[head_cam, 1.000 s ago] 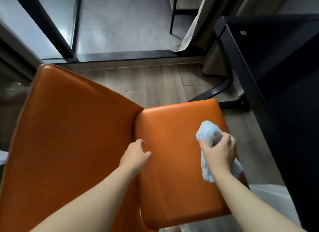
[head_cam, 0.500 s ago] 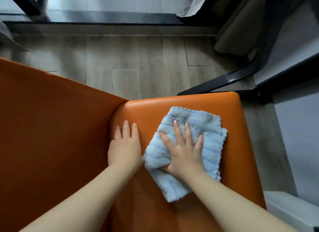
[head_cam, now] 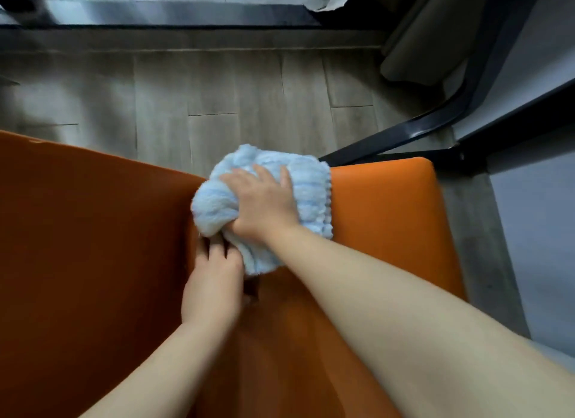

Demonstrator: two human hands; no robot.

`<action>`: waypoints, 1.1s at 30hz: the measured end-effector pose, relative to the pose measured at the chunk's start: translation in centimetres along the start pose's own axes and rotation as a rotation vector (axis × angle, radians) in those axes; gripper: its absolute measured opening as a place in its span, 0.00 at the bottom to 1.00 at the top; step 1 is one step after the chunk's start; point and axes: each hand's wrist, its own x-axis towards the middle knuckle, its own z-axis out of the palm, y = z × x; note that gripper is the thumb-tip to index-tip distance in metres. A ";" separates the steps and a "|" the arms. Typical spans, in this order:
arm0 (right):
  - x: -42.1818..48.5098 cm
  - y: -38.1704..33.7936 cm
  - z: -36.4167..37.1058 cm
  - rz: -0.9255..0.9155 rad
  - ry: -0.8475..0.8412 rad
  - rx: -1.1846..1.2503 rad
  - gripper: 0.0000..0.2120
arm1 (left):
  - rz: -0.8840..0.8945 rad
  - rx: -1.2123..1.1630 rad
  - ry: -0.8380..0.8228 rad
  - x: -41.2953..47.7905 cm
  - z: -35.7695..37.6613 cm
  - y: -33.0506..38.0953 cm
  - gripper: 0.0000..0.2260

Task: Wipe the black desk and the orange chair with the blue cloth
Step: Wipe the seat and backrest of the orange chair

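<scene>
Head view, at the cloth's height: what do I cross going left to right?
The chair back → blue cloth under the right hand → bare seat → floor.

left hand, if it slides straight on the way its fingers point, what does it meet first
The blue cloth: the left hand points up the orange chair seat, and its fingertips look to be at the cloth's lower edge, below the right hand. Depth is hard to judge.
</scene>
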 end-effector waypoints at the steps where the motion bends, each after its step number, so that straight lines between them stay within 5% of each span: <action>1: 0.8 0.2 -0.7 -0.054 -0.028 0.000 0.29 | 0.003 -0.033 0.014 -0.1 0.1 -0.1 0.45; 3: 1.5 4.0 -2.9 0.038 0.018 -0.026 0.23 | -0.001 -0.087 0.045 -0.5 0.4 -0.4 0.47; 6: -1.3 14.3 -6.4 0.543 0.182 -0.108 0.21 | -0.004 -0.112 0.078 -0.9 0.8 -0.5 0.48; 10: -4.8 19.0 -7.9 1.072 0.359 0.201 0.23 | -0.007 -0.117 0.094 -0.8 0.9 -0.4 0.48; 12: -3.0 15.7 -6.3 0.993 0.364 0.085 0.23 | -0.001 -0.119 0.092 -0.8 0.9 -0.4 0.48; 17: 0.1 0.5 0.1 0.170 0.136 -0.019 0.29 | 0.012 -0.117 0.079 -0.7 0.8 -0.7 0.45; 20: 0.2 0.3 -0.2 -0.040 0.057 0.009 0.31 | 0.030 -0.148 0.095 -0.6 1.0 -1.0 0.44; 22: 0.0 5.1 -1.8 0.045 0.105 -0.057 0.31 | 0.029 -0.160 0.110 -0.9 1.3 -1.1 0.47; 26: -4.7 16.2 -5.7 0.718 0.371 -0.021 0.31 | 0.020 -0.204 0.144 -1.1 1.5 -1.0 0.47; 29: -6.1 16.5 -5.4 1.044 0.510 0.134 0.34 | 0.007 -0.220 0.144 -1.3 1.5 -1.0 0.47; 31: -5.1 13.5 -3.8 0.993 0.517 0.102 0.33 | 0.016 -0.241 0.136 -1.1 1.5 -0.7 0.47; 33: -4.2 7.9 -1.1 0.671 0.402 0.016 0.33 | 0.025 -0.258 0.139 -1.2 1.2 -0.9 0.45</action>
